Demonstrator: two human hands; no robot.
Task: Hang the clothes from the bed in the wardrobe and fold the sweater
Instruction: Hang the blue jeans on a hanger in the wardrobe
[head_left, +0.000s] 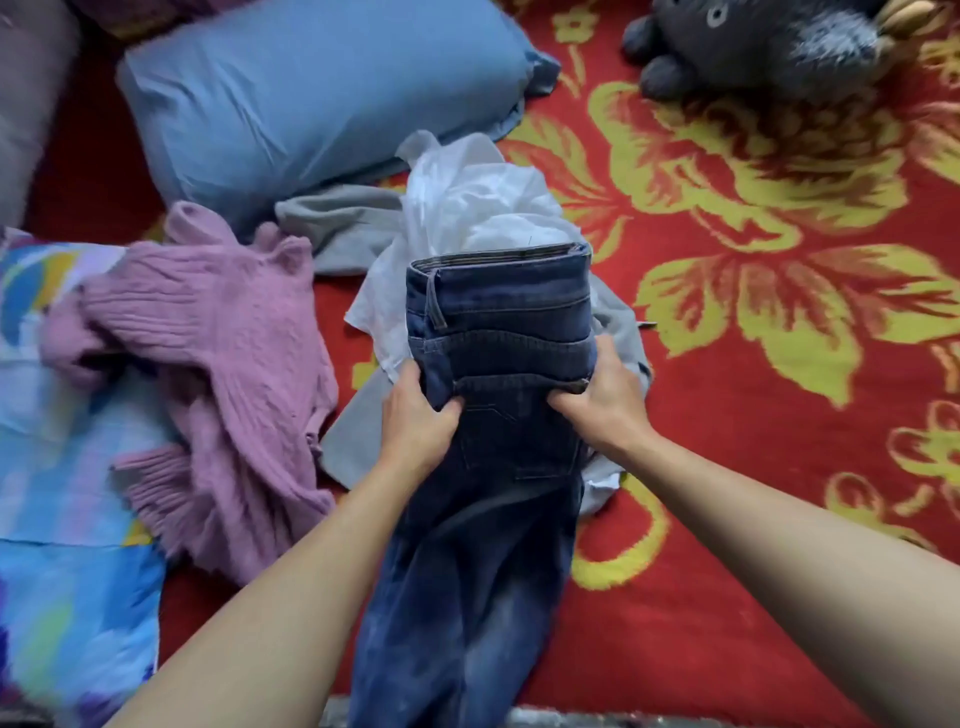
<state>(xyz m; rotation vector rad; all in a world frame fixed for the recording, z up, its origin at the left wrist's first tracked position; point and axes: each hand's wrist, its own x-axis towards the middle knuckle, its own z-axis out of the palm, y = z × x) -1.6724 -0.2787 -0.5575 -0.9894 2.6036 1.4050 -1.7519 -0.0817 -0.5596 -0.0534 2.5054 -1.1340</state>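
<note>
Dark blue jeans (498, 322) are held up over the bed, waistband folded away from me, legs hanging down toward the bottom edge of the view. My left hand (418, 421) grips the left side of the jeans near the hip. My right hand (605, 395) grips the right side at the same height. Under the jeans lie a white shirt (467, 202) and a grey garment (343, 223), both crumpled. A pink ribbed sweater (218, 364) lies bunched to the left of them.
A red bedcover with a yellow flower pattern (753, 260) spreads to the right. A blue pillow (311, 93) sits at the back, a grey plush toy (753, 47) at the top right, and a colourful blue quilt (62, 467) on the left.
</note>
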